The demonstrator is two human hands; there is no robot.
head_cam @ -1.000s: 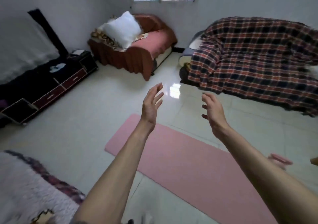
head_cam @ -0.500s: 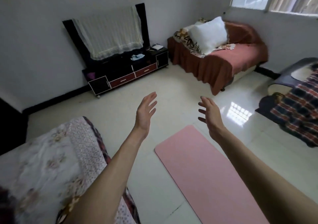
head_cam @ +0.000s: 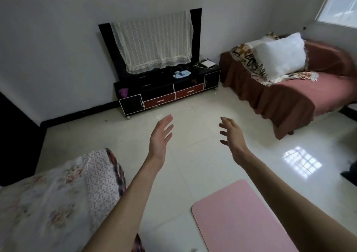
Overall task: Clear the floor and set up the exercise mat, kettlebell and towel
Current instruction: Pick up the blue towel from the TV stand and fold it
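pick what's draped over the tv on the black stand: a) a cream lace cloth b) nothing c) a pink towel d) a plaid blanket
a: a cream lace cloth hangs over the screen above the black stand, leaving only the screen's dark edges showing.

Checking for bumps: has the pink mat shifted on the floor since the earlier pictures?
Cannot tell. The pink mat sits lower right in the view now, but the TV stand slid the same way, so the camera turned.

Mat [head_cam: 237,219] on floor [head_cam: 193,155] at near right, bed [head_cam: 58,193] near left, cabinet [head_cam: 168,91] against far wall.
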